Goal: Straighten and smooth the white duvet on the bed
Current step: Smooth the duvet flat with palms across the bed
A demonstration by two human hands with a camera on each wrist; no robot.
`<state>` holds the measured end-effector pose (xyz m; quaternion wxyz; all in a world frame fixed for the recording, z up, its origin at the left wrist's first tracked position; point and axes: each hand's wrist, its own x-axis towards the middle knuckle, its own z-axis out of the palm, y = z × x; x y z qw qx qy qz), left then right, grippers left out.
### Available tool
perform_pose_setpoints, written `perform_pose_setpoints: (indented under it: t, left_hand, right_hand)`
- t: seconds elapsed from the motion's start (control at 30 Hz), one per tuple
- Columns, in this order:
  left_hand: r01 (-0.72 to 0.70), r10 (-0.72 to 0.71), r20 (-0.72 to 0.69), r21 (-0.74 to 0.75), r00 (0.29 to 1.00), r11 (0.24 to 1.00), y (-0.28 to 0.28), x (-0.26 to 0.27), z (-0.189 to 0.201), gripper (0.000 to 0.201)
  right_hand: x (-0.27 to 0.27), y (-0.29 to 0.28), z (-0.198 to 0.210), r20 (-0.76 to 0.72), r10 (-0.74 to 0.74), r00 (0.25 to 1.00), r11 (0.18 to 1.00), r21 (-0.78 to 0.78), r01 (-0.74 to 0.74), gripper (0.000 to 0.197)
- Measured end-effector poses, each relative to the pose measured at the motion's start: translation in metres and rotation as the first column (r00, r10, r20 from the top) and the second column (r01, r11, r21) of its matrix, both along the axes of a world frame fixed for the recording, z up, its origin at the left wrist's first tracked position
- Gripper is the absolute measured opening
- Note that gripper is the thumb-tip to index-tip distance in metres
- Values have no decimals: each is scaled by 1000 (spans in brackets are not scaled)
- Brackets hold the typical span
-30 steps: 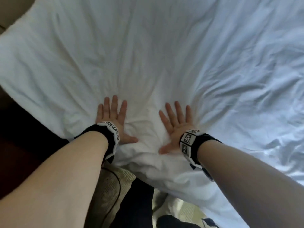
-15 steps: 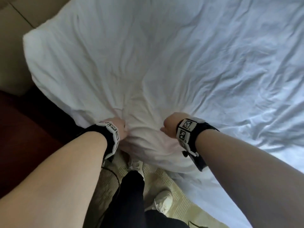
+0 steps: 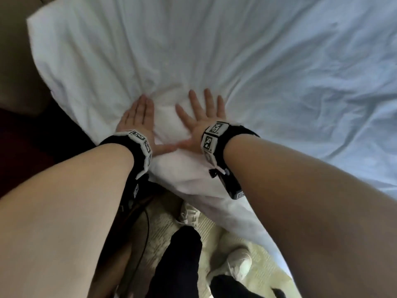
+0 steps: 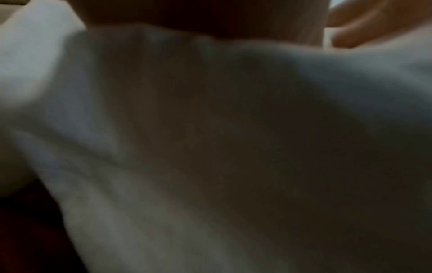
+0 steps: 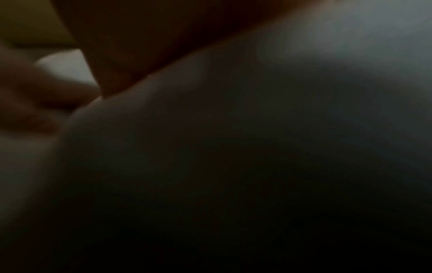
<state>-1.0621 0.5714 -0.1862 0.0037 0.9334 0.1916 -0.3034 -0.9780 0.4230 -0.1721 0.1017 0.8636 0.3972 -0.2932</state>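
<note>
The white duvet (image 3: pixel 247 61) covers the bed and fills most of the head view, with creases running away to the right. My left hand (image 3: pixel 137 117) lies flat on it near the bed's near edge, fingers straight and together. My right hand (image 3: pixel 203 114) presses flat beside it, fingers spread; the two thumbs nearly meet. A soft bulge of duvet rises between the palms. Both wrist views are dark and blurred, showing only duvet cloth (image 4: pixel 210 129) close up, duvet cloth (image 5: pixel 257 129) and a bit of the other hand.
The duvet's left corner (image 3: pixel 36 22) hangs by a dark wall and floor at the left. Below the bed edge are my dark trouser legs (image 3: pixel 178 261), white shoes (image 3: pixel 238 263) and a pale rug (image 3: pixel 264 265). A black cable (image 3: pixel 141 250) hangs from my left wrist.
Half a second ago both hands were curled into the duvet at the bed's edge. Now they lie open and flat, moved forward onto it, closer together than a second ago.
</note>
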Motion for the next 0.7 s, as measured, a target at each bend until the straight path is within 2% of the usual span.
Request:
perform_pose_setpoints:
  t: [0.07, 0.1, 0.17, 0.23, 0.27, 0.33, 0.4, 0.43, 0.5, 0.53, 0.57, 0.63, 0.67, 0.7]
  left_hand:
    - [30, -30, -11, 42, 999, 999, 12, -5, 1, 122]
    - [12, -11, -7, 67, 1000, 998, 20, -5, 5, 119]
    - [-96, 93, 35, 91, 995, 991, 42, -2, 17, 120]
    - [-177, 170, 76, 92, 982, 980, 72, 5, 30, 124]
    - [-160, 151, 91, 93, 984, 983, 85, 10, 36, 124]
    - [-32, 24, 82, 98, 996, 995, 105, 21, 38, 120]
    - [-15, 13, 53, 38, 999, 999, 121, 25, 27, 118]
    - [-90, 90, 25, 6, 996, 996, 128, 22, 17, 117]
    - [-262, 261, -51, -9, 964, 965, 138, 7, -6, 116]
    - [-311, 311, -63, 5, 948, 950, 144, -2, -16, 114]
    - [-343, 344, -52, 18, 938, 939, 151, -10, -24, 111]
    - [-365, 365, -73, 20, 928, 931, 165, -19, -32, 97]
    - [-389, 388, -104, 10, 916, 921, 172, -22, -27, 80]
    - [-416, 415, -131, 19, 900, 909, 177, -20, -26, 58]
  right_hand:
    - [-27, 25, -1, -87, 171, 981, 985, 33, -169, 75]
    - [-30, 38, 8, -128, 181, 975, 982, 81, -171, 61]
    - [-17, 64, 29, -190, -14, 982, 977, 206, 54, 42]
    - [8, 84, 51, -184, -228, 956, 884, 373, 283, 36]
    - [22, 94, 59, -162, -259, 952, 828, 470, 305, 36]
    - [43, 117, 64, -91, -158, 983, 781, 598, 181, 46]
    - [54, 141, 51, -28, 5, 1000, 838, 546, 11, 59]
    - [59, 150, 38, -33, 3, 999, 887, 462, 12, 63]
    - [61, 159, 12, -85, -158, 984, 956, 237, 173, 69]
    - [56, 161, 3, -80, -193, 978, 968, 145, 203, 70]
    - [47, 163, -2, -60, -135, 989, 985, 95, 140, 70]
    - [18, 170, -3, -109, 182, 977, 982, 63, -176, 61]
    - [5, 175, 1, -177, 328, 928, 945, 57, -323, 55]
    - [-1, 182, 2, -234, 397, 887, 917, 66, -393, 52]
